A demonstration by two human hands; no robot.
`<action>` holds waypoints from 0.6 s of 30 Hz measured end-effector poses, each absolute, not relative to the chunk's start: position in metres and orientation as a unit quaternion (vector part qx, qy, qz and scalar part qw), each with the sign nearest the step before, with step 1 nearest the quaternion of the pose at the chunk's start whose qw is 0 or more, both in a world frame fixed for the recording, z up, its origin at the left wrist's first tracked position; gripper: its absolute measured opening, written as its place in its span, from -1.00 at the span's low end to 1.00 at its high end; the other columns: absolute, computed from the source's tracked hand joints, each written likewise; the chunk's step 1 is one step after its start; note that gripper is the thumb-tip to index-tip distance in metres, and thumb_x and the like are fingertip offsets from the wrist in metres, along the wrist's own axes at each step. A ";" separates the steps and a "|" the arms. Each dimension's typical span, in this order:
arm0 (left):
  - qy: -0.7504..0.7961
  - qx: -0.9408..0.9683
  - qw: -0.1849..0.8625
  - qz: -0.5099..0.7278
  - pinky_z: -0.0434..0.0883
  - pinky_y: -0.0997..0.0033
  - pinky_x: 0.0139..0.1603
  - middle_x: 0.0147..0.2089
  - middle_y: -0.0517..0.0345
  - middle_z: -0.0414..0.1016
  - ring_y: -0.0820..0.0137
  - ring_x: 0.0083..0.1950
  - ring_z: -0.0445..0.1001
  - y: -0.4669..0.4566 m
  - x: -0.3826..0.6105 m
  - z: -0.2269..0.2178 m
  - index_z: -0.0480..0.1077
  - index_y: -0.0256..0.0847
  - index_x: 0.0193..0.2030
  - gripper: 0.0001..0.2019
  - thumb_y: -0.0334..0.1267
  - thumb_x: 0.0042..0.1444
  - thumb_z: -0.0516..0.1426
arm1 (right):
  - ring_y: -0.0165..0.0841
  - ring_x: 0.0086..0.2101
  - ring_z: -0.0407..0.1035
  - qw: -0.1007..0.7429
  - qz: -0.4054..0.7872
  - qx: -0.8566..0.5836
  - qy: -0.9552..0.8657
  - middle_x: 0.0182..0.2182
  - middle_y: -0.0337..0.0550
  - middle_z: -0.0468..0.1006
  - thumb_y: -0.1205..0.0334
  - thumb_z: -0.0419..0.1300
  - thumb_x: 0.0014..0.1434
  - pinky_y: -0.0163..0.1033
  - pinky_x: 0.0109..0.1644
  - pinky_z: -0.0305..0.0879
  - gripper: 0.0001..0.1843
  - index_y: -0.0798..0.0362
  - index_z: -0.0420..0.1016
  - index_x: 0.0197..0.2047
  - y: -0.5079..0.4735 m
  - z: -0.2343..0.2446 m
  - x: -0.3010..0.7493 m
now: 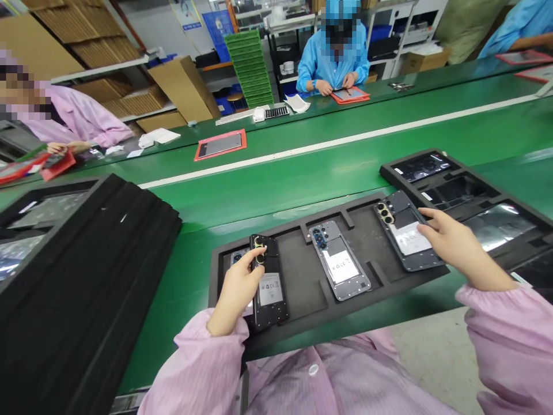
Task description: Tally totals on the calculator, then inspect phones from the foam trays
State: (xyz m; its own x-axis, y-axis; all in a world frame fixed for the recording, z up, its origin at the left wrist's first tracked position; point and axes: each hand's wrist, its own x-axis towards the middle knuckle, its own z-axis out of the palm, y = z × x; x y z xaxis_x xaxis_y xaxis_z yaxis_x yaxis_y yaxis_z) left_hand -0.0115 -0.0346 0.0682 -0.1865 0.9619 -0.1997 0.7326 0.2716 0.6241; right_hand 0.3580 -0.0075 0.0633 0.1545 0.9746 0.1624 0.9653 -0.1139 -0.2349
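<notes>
The left hand (235,294), wrist bent inward, pinches the left phone (268,288) near its camera end, holding it askew over the nine o'clock pocket of the foam tray (302,271). The right hand (453,245) curls its fingers around the right phone (404,233) at three o'clock, probably steadying it. A middle phone (339,259) lies seated between them. The tray rests on a green conveyor belt (302,178), and black foam sheets (86,276) are stacked at nine o'clock.

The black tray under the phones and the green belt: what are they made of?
The black tray looks like dense foam: matte, shineless, with cut pockets. The green belt seems smooth plastic or rubber; it shows a soft sheen and pale reflections.
</notes>
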 end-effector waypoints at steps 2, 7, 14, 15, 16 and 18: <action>0.721 0.546 0.318 0.285 0.48 0.20 -0.10 -0.15 0.02 0.57 0.19 -0.13 0.54 -0.039 -0.009 0.051 0.40 -0.27 0.04 -0.55 -0.33 -0.03 0.02 | -0.23 -0.43 0.47 0.182 0.056 -0.735 -0.650 -0.41 -0.09 0.57 0.22 0.01 0.12 -0.21 -0.39 0.39 -0.58 0.15 0.42 0.02 -0.011 0.052 0.353; 0.663 0.679 0.159 0.272 0.17 -0.08 0.24 0.30 -0.18 0.19 0.02 0.35 0.07 -0.056 0.021 0.022 0.39 -0.24 0.06 -0.59 -0.35 0.03 0.05 | 0.03 -0.03 0.32 0.259 0.064 -0.722 -0.638 -0.09 0.04 0.51 0.06 0.01 0.06 0.14 0.01 0.26 -0.64 0.05 0.55 -0.25 -0.024 0.038 0.343; 0.508 0.851 0.033 0.132 0.33 -0.15 0.11 0.22 -0.24 0.30 -0.01 0.30 0.18 -0.070 0.017 0.004 0.38 -0.24 0.08 -0.64 -0.21 0.22 -0.06 | -0.08 -0.11 0.43 0.290 0.174 -0.742 -0.579 -0.12 -0.06 0.56 0.00 -0.03 0.06 0.01 -0.06 0.39 -0.56 0.01 0.53 -0.14 -0.036 0.026 0.372; 0.507 0.848 0.026 0.152 0.33 -0.17 0.11 0.22 -0.25 0.30 -0.01 0.30 0.18 -0.070 0.011 0.003 0.39 -0.24 0.06 -0.63 -0.19 0.24 -0.08 | -0.12 -0.13 0.45 0.292 0.196 -0.742 -0.571 -0.14 -0.10 0.57 -0.01 -0.05 0.09 -0.05 -0.08 0.41 -0.56 -0.01 0.52 -0.13 -0.039 0.024 0.374; 0.511 0.841 0.024 0.174 0.31 -0.19 0.12 0.22 -0.25 0.30 -0.01 0.31 0.15 -0.071 0.003 0.004 0.40 -0.23 0.05 -0.63 -0.17 0.24 -0.09 | -0.14 -0.13 0.46 0.295 0.214 -0.742 -0.562 -0.14 -0.13 0.57 -0.02 -0.06 0.10 -0.08 -0.08 0.42 -0.55 -0.03 0.52 -0.12 -0.042 0.022 0.374; 0.544 0.812 0.034 0.209 0.25 -0.22 0.18 0.25 -0.20 0.26 -0.03 0.35 0.07 -0.071 -0.023 0.006 0.40 -0.19 0.04 -0.64 -0.13 0.23 -0.05 | -0.13 -0.12 0.45 0.301 0.242 -0.746 -0.542 -0.13 -0.16 0.57 -0.04 -0.03 0.09 -0.09 -0.07 0.41 -0.55 -0.04 0.52 -0.10 -0.048 0.020 0.373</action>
